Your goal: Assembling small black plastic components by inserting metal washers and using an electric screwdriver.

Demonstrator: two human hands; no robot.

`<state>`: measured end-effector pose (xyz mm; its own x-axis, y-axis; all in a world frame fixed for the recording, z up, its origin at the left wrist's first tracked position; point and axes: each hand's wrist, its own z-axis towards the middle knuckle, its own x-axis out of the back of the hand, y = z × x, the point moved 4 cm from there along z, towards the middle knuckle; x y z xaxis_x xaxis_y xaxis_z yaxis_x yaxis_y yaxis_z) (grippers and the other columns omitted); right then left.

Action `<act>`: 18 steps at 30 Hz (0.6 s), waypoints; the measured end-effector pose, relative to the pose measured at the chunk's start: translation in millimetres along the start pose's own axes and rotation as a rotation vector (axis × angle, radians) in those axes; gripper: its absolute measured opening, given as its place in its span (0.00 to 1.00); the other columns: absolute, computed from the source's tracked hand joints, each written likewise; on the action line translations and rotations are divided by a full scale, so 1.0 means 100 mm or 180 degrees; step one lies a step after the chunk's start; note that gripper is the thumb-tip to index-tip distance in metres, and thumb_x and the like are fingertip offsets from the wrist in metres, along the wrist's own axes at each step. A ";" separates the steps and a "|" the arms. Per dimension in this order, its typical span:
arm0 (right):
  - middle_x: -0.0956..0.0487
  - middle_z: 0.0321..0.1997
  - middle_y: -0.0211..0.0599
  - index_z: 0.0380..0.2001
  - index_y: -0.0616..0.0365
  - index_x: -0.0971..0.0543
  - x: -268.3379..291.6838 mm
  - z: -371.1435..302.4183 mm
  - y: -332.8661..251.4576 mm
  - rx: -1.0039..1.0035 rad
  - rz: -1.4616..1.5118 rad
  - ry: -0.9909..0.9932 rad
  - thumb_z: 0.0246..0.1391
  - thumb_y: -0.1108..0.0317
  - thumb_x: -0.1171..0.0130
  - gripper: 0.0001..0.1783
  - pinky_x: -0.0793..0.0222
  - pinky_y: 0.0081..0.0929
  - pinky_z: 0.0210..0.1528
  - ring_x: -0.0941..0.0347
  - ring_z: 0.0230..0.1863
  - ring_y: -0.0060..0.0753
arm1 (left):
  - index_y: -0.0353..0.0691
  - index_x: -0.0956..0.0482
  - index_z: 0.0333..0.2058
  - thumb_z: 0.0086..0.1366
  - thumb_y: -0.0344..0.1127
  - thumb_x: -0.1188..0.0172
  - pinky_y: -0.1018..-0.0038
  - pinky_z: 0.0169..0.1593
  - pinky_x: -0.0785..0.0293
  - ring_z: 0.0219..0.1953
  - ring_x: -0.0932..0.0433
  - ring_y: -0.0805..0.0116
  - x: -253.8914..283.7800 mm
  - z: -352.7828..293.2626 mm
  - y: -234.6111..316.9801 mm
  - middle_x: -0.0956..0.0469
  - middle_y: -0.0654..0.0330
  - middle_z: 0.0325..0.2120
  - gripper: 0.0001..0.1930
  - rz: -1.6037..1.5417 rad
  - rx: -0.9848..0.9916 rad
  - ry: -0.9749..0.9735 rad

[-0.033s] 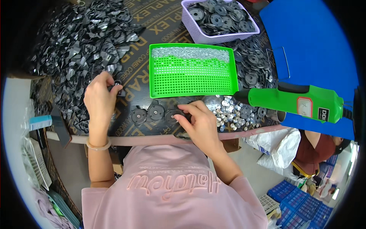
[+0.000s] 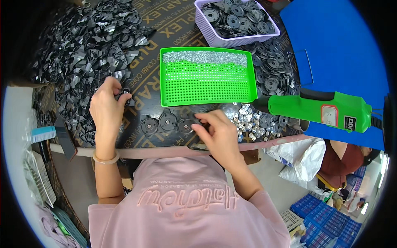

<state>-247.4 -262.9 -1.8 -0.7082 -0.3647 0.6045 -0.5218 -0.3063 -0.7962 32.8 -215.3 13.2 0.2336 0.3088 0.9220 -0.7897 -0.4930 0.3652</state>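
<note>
My left hand (image 2: pixel 106 105) pinches a small shiny black plastic part (image 2: pixel 127 94) between thumb and fingertips, at the edge of a large heap of similar black parts (image 2: pixel 91 53). In front of me three round black discs with metal centres lie in a row: a left disc (image 2: pixel 149 126), a middle disc (image 2: pixel 167 122) and a right disc (image 2: pixel 185 126). Just right of the last one is my right hand (image 2: pixel 218 134), thumb and index finger spread apart, with nothing seen between them. Its curled fingers partly hide the table beneath.
A green perforated tray (image 2: pixel 206 102) holds small silver pins. Small round metal pieces (image 2: pixel 250 122) lie beside a green power screwdriver (image 2: pixel 304 106). Behind are a lilac basket (image 2: pixel 231 41) of black discs, a loose disc pile (image 2: pixel 273 68) and a blue panel (image 2: pixel 335 53).
My right thumb has drawn back slightly from the centre of the right disc. My left hand keeps its pinch on the black part, and the whole view has shifted a little.
</note>
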 end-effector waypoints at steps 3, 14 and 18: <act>0.21 0.35 0.41 0.37 0.59 0.17 0.32 -0.11 0.16 -0.0174 -0.0349 0.0443 0.53 0.72 0.34 0.07 0.25 0.34 0.33 0.21 0.32 0.43 | 0.41 0.19 0.38 0.49 0.31 0.26 0.61 0.37 0.26 0.35 0.21 0.52 -0.04 -0.04 -0.10 0.22 0.57 0.29 0.17 0.0032 -0.0140 0.0098; 0.18 0.35 0.42 0.42 0.54 0.18 0.89 -0.22 0.63 -0.0067 -0.2100 0.0762 0.49 0.71 0.32 0.14 0.29 0.42 0.40 0.23 0.38 0.50 | 0.35 0.20 0.41 0.47 0.27 0.27 0.60 0.43 0.26 0.43 0.25 0.49 0.08 -0.20 0.03 0.25 0.53 0.40 0.20 0.0176 -0.0925 -0.0326; 0.18 0.32 0.41 0.40 0.54 0.17 0.91 -0.24 0.66 0.0212 -0.1941 0.0995 0.49 0.69 0.31 0.13 0.30 0.40 0.38 0.23 0.30 0.48 | 0.35 0.22 0.37 0.46 0.26 0.27 0.60 0.43 0.27 0.41 0.25 0.49 0.06 -0.19 0.02 0.25 0.52 0.38 0.19 -0.0065 -0.0985 -0.0353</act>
<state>-357.8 -294.8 -0.2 -0.4065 0.1578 0.8999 -0.8474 -0.4334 -0.3068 22.2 -198.8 17.3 0.2981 0.2173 0.9295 -0.9151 -0.2118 0.3431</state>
